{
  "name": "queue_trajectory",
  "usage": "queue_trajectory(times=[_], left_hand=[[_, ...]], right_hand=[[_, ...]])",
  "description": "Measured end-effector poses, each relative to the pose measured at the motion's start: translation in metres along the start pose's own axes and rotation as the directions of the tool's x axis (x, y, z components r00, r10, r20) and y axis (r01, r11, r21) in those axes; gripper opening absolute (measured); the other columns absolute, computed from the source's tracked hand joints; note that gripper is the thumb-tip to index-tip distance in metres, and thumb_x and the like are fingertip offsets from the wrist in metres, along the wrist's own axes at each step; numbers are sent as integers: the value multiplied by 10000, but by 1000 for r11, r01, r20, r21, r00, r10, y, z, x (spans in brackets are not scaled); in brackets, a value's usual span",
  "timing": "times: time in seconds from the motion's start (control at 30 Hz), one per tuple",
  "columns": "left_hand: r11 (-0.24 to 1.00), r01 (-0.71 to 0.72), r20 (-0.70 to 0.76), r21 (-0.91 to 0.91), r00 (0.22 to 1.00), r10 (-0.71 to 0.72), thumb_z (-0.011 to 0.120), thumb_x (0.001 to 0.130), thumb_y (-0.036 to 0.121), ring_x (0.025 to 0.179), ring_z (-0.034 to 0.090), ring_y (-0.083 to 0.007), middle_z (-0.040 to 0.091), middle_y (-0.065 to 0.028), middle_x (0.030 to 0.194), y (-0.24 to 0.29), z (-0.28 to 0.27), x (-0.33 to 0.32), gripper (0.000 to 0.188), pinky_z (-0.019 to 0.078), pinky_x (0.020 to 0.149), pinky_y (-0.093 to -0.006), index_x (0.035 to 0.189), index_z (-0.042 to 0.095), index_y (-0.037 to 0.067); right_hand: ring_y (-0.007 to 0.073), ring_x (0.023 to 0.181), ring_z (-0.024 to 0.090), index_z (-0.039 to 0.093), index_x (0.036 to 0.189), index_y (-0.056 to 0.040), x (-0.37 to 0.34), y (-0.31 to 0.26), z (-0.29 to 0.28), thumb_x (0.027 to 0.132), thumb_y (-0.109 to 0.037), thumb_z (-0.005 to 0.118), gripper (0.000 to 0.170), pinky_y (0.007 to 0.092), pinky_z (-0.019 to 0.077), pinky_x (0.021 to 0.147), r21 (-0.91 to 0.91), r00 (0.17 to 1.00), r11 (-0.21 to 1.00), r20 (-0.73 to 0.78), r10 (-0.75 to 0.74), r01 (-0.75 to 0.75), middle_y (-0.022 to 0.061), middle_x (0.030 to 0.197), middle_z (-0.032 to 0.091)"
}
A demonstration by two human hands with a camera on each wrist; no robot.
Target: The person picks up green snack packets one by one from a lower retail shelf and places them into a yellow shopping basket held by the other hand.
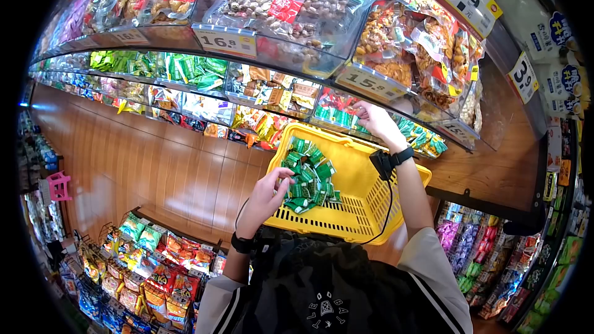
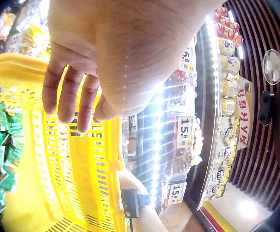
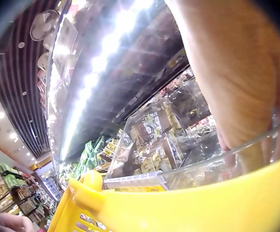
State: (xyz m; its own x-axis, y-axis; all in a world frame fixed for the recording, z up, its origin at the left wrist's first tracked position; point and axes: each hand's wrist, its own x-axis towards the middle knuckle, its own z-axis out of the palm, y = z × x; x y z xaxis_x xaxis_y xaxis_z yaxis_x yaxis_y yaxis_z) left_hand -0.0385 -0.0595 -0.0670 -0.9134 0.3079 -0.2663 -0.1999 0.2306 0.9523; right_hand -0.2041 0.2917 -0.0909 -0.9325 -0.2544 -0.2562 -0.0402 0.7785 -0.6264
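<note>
The yellow shopping basket [image 1: 365, 201] sits in front of the person, below the shelf. Small green snack packets [image 1: 312, 176] lie heaped in its left half. Over the basket's left side hovers my left hand [image 1: 270, 196], fingers loosely bent and holding nothing; the left wrist view shows the fingers [image 2: 65, 92] hanging above the yellow wall. My right hand [image 1: 378, 125] reaches past the basket's far rim into a clear shelf bin of green and red packets [image 1: 334, 108]. In the right wrist view its spread fingers [image 3: 253, 157] point down behind the bin's clear edge, fingertips hidden.
Above the right hand, an upper shelf holds clear bins of bagged nuts [image 1: 272, 6], with a price tag [image 1: 371, 81] on its front. A wooden ledge [image 1: 489, 179] lies to the right. Racks of snack bags [image 1: 148, 266] stand at the lower left.
</note>
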Motion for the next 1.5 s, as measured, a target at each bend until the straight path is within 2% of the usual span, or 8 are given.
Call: queue_trajectory(times=[0.37, 0.47, 0.7, 0.83, 1.1, 1.23, 1.3, 1.5], left_hand=[[1000, 12, 2, -12, 1000, -12, 540, 1049, 123, 867, 705, -171, 720, -136, 1017, -6, 0, 2, 212, 532, 735, -300, 1201, 599, -12], [999, -37, -50, -26, 998, 36, 547, 1040, 107, 753, 645, -115, 733, -76, 968, -8, 2, 0, 191, 531, 709, -261, 1184, 615, 1], [999, -30, -59, -43, 998, 27, 542, 1044, 106, 768, 658, -117, 728, -79, 976, -12, 1, -2, 193, 537, 723, -264, 1194, 608, 3], [999, -14, -40, -38, 999, 12, 542, 1044, 103, 779, 668, -120, 728, -83, 975, -11, -2, 0, 192, 540, 724, -266, 1197, 604, 5], [999, -37, -57, 32, 998, 39, 548, 1035, 85, 787, 668, -123, 729, -85, 976, -11, 3, -4, 188, 548, 742, -271, 1191, 611, 1], [1000, -30, -73, 9, 997, 31, 550, 1034, 82, 795, 670, -121, 731, -84, 971, -15, 6, -3, 186, 546, 745, -269, 1187, 616, -1], [1000, -19, -72, -2, 997, 18, 551, 1034, 84, 799, 675, -121, 732, -85, 969, -18, 5, -3, 186, 546, 746, -267, 1187, 614, -2], [999, 21, -47, -33, 999, -23, 541, 1049, 106, 800, 695, -127, 738, -97, 973, -21, 1, 0, 196, 554, 745, -268, 1205, 595, 0]], right_hand=[[360, 984, 695, 660, 1193, -54, -7, -17, -6, 1008, -180, 551, 249, 408, 541, 862, -244, 1000, 970, -12, -16, 13, 221, 1080, 712], [214, 908, 719, 659, 1167, -20, -21, -37, -7, 1041, -169, 549, 224, 349, 554, 844, 130, 988, 991, -156, 0, 21, 119, 1038, 744], [142, 873, 723, 637, 1240, -10, -84, -95, 10, 1052, -157, 575, 246, 288, 591, 791, 517, 601, 813, 749, -277, -269, 76, 986, 741], [312, 1021, 661, 612, 1301, -85, -88, 20, 145, 921, -25, 569, 388, 406, 547, 900, -322, 954, 938, 298, -27, 127, 117, 1091, 688], [319, 1163, 572, 599, 1311, -102, -117, 57, 211, 822, 46, 603, 511, 410, 521, 969, -353, 971, 909, -8, -241, 222, 111, 1194, 614], [289, 1139, 610, 528, 1431, -92, -115, 75, 179, 906, -129, 670, 545, 396, 524, 978, 19, 998, 1000, 62, -12, 11, 117, 1298, 617], [255, 1222, 616, 456, 1519, -82, -113, 44, 125, 966, -149, 609, 578, 373, 511, 1018, 528, 757, 668, 648, 81, -523, 123, 1326, 636], [218, 1150, 657, 452, 1483, -58, -117, -32, 15, 1068, -220, 528, 452, 351, 582, 923, 705, 679, 419, 694, -241, -572, 115, 1322, 635]])
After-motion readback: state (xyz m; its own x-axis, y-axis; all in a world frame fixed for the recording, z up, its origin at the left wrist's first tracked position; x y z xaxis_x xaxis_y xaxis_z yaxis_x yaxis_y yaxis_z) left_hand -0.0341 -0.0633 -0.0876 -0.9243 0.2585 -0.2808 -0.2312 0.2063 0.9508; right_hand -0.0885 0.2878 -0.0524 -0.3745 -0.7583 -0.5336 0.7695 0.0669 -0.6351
